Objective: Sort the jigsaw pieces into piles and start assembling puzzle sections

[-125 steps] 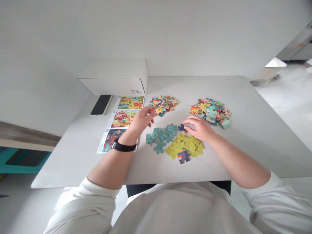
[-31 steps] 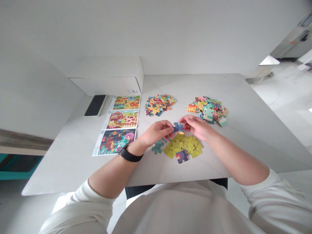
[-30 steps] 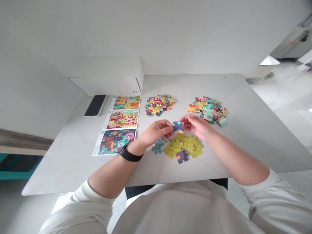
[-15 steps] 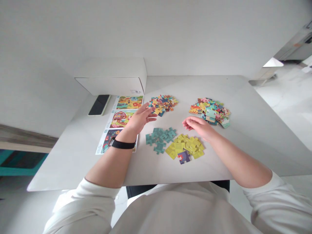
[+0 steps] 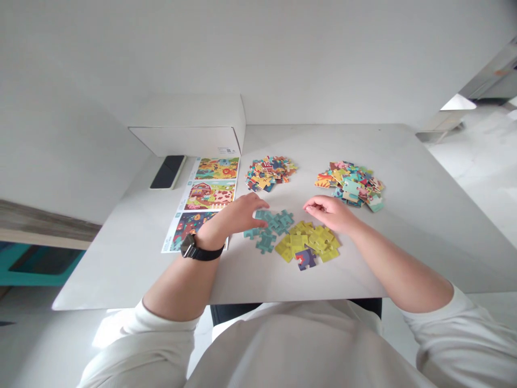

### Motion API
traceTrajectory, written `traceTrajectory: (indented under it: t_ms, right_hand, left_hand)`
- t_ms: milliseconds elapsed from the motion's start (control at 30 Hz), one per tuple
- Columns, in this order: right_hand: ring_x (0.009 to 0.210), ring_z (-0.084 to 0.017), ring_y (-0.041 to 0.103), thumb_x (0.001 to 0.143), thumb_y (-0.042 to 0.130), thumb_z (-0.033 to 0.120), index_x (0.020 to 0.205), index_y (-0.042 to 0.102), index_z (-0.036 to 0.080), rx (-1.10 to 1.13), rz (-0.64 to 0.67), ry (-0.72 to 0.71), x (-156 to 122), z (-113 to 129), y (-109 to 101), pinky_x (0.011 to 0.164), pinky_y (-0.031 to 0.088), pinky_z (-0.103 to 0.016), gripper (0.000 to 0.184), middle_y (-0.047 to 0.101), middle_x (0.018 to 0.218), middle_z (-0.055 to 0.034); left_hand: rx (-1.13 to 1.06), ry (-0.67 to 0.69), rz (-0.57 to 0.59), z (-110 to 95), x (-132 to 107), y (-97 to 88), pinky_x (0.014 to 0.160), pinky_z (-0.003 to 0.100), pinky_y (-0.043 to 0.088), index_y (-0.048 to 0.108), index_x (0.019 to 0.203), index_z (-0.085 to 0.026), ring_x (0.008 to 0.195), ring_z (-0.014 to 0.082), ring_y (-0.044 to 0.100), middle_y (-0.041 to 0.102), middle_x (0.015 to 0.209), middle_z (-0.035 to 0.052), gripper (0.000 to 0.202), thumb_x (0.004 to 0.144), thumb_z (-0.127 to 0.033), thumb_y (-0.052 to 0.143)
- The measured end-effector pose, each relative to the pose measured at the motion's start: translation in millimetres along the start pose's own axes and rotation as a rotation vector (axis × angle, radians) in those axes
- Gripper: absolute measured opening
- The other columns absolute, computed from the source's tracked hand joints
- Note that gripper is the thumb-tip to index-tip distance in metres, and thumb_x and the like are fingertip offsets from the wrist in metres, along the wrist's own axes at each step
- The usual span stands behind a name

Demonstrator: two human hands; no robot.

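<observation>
My left hand (image 5: pixel 242 214), with a black watch on its wrist, is over the left edge of the teal puzzle pieces (image 5: pixel 266 242). Its thumb and fingers are apart around the upper left of that pile, and I see no firm grip. To the right, my right hand (image 5: pixel 332 214) hovers with fingers curled in and thumb against them; no piece shows in it. Just below it lies a heap of yellow-green puzzle pieces (image 5: pixel 323 240). One purple puzzle piece (image 5: pixel 306 260) with a red patch rests at the front of that heap.
Two mixed heaps of colourful puzzle pieces lie farther back, one left (image 5: pixel 270 172) and one right (image 5: pixel 351 183). A printed picture sheet (image 5: pixel 210 194) lies at the left, partly under my left forearm. Behind are a phone (image 5: pixel 167 172) and a white box (image 5: pixel 186 140) against the wall.
My left hand has moved from the back left heap toward me, down to the teal pieces. My right hand stays in nearly the same place, fingers still curled.
</observation>
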State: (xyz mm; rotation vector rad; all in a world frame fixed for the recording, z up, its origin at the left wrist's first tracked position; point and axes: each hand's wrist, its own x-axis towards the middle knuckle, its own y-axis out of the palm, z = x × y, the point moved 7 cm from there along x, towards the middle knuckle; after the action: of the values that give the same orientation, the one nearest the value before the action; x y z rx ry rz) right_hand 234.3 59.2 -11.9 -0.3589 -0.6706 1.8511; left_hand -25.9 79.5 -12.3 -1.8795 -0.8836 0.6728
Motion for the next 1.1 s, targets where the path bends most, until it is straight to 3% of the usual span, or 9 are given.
traceTrajectory:
  t_ms: [200,400,500,600,767,867,967,1100]
  right_hand:
    - [0.075,-0.021,0.066,0.100,0.065,0.045,0.098,0.081,0.025,0.045,-0.003,-0.005,-0.2,-0.8,1.2,0.072,0.049,-0.034,0.026,0.078,0.088,-0.0039]
    - [0.071,-0.019,0.062,0.098,0.069,0.052,0.097,0.081,0.025,0.109,0.044,0.062,-2.1,-4.8,5.7,0.067,0.047,-0.032,0.030,0.077,0.087,-0.0033]
    - [0.070,-0.017,0.060,0.101,0.064,0.063,0.101,0.082,0.024,0.320,0.197,0.114,-6.8,1.0,18.1,0.063,0.045,-0.030,0.043,0.078,0.093,-0.0052]
    - [0.072,-0.017,0.059,0.100,0.063,0.069,0.103,0.082,0.023,0.544,0.289,0.110,-10.2,14.3,27.3,0.061,0.043,-0.029,0.050,0.077,0.097,-0.0073]
    - [0.065,-0.014,0.052,0.093,0.076,0.063,0.090,0.076,0.022,0.637,0.141,0.158,-5.1,10.6,22.2,0.058,0.038,-0.029,0.041,0.074,0.089,-0.0043]
    - [0.065,-0.014,0.052,0.094,0.073,0.064,0.088,0.073,0.023,0.567,0.054,0.152,-2.3,1.4,12.8,0.058,0.037,-0.029,0.041,0.071,0.086,-0.0024]
    - [0.068,-0.016,0.056,0.097,0.069,0.066,0.087,0.072,0.024,0.475,0.040,0.140,-3.1,-0.7,6.9,0.060,0.040,-0.030,0.043,0.072,0.087,-0.0024]
    - [0.071,-0.018,0.058,0.099,0.066,0.066,0.091,0.073,0.025,0.375,0.098,0.130,-6.8,8.0,8.6,0.064,0.044,-0.031,0.042,0.073,0.088,-0.0028]
  left_hand:
    - [-0.115,0.113,-0.106,-8.4,3.9,-5.8,0.098,0.038,0.052,0.081,0.109,-0.027,0.110,0.0289,0.067,0.072,0.115,0.0083,0.026,0.086,-0.039,0.079]
    - [-0.430,0.076,-0.177,-25.7,-1.4,-27.9,0.078,0.030,0.053,0.076,0.090,-0.023,0.082,0.0191,0.067,0.073,0.092,0.0043,0.011,0.089,-0.034,0.077]
    - [-0.569,0.168,-0.350,-46.4,-8.3,-40.1,0.082,0.032,0.056,0.075,0.088,-0.021,0.087,0.0197,0.068,0.071,0.094,0.0067,0.016,0.091,-0.037,0.079]
    - [-0.527,0.258,-0.511,-64.1,-14.5,-39.0,0.093,0.037,0.056,0.077,0.087,-0.023,0.099,0.0228,0.069,0.071,0.100,0.0087,0.014,0.094,-0.036,0.077]
    - [-0.449,0.335,-0.462,-80.0,-12.8,-17.8,0.096,0.039,0.056,0.080,0.094,-0.026,0.105,0.0239,0.068,0.070,0.108,0.0099,0.012,0.099,-0.034,0.072]
    - [-0.476,0.256,-0.491,-74.0,-11.6,-17.0,0.098,0.039,0.056,0.077,0.109,-0.026,0.108,0.0250,0.068,0.070,0.113,0.0109,0.017,0.100,-0.038,0.072]
    - [-0.616,0.108,-0.510,-60.1,-8.9,-16.4,0.087,0.034,0.057,0.070,0.117,-0.022,0.093,0.0209,0.069,0.071,0.106,0.0094,0.027,0.103,-0.045,0.066]
    - [-0.756,0.002,-0.325,-53.2,-0.5,-0.9,0.068,0.027,0.050,0.068,0.104,-0.021,0.073,0.0163,0.064,0.069,0.085,0.0041,0.035,0.103,-0.055,0.063]
